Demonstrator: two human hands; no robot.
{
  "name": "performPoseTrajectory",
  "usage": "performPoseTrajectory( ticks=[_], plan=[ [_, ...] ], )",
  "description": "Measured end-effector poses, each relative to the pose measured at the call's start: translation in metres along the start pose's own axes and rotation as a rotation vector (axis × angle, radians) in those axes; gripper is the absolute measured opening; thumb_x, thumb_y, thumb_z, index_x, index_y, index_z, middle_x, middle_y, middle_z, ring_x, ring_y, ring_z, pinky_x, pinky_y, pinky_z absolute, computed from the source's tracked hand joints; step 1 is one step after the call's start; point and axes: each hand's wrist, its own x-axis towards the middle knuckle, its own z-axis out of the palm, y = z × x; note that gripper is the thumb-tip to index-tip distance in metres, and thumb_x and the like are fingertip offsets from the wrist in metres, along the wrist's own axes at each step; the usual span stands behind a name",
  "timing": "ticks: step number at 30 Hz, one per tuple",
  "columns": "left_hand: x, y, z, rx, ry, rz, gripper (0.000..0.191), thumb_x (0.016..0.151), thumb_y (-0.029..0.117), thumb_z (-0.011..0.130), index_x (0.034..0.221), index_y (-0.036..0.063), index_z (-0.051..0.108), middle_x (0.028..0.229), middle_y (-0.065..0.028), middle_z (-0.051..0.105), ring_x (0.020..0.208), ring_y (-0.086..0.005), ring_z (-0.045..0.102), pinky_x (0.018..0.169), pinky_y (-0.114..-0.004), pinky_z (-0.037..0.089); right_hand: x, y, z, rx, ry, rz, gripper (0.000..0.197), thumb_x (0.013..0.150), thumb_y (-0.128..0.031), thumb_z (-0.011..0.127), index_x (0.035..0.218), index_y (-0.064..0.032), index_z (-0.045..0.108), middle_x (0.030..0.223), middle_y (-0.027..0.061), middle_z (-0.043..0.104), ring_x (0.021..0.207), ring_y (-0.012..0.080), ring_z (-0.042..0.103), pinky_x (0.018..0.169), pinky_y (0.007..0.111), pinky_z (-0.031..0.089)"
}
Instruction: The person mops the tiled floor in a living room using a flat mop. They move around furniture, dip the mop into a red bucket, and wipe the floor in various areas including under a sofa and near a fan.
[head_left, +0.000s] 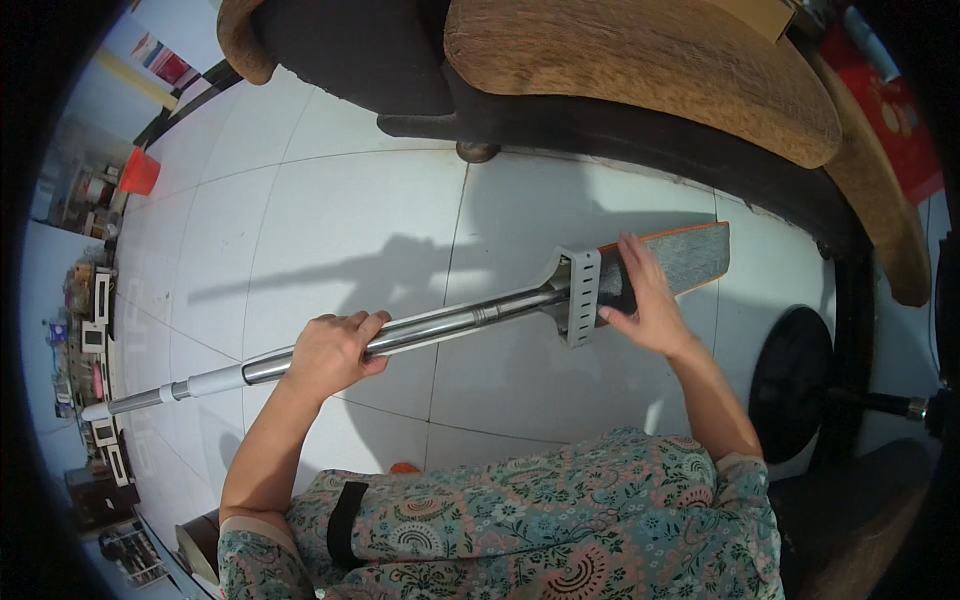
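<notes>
A flat mop lies slantwise across the view, held above the floor. Its metal pole (420, 330) runs from the lower left up to a slotted grey plastic scraper frame (583, 298). Beyond the frame extends the mop head, with a grey pad (694, 256) edged in orange. My left hand (334, 352) wraps around the middle of the pole. Spread over the mop head beside the frame, my right hand (651, 304) has its thumb near the lower edge and its fingers towards the upper edge. Part of the pad is hidden beneath it.
White floor tiles (360, 217) stretch below the mop. A dark bench with broad wooden armrests (637, 67) curves across the top. At right stands a round black base (791, 382) with a pole. An orange bucket (139, 172) sits far left, near shelves with various items.
</notes>
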Motion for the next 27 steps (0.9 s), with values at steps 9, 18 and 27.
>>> performPoseTrajectory(
  ticks=[9,18,27],
  plan=[
    [0.005,0.006,-0.014,0.035,0.072,0.04,0.044,0.06,0.022,0.072,0.101,0.0136,0.058,0.069,-0.0044,0.06,0.058,-0.0242,0.059,0.054,-0.035,0.047,0.034,0.001,-0.008,0.046,-0.335,0.12,0.078,0.069,-0.038,0.075,0.13,-0.0012,0.043,0.122,0.0204,0.052,0.115,0.0356,0.047,0.11,0.044,0.022],
    [0.0,0.004,-0.006,-0.085,-0.081,-0.005,0.039,0.066,0.025,0.067,0.1,0.0094,0.058,0.067,-0.0085,0.063,0.058,-0.0278,0.062,0.053,-0.037,0.049,0.005,-0.03,0.011,-0.115,-0.291,-0.125,0.099,0.056,-0.036,0.083,0.137,-0.0065,0.034,0.142,0.0224,0.026,0.133,0.0365,0.025,0.11,0.054,0.016],
    [0.001,0.011,-0.014,-0.026,-0.126,0.101,0.042,0.069,0.023,0.069,0.104,0.0052,0.055,0.072,-0.008,0.062,0.059,-0.0256,0.061,0.056,-0.036,0.049,0.004,-0.025,0.021,-0.145,-0.391,-0.134,0.104,0.054,-0.029,0.084,0.14,-0.0088,0.029,0.148,0.0251,0.01,0.139,0.0379,0.011,0.111,0.048,0.021]
  ],
)
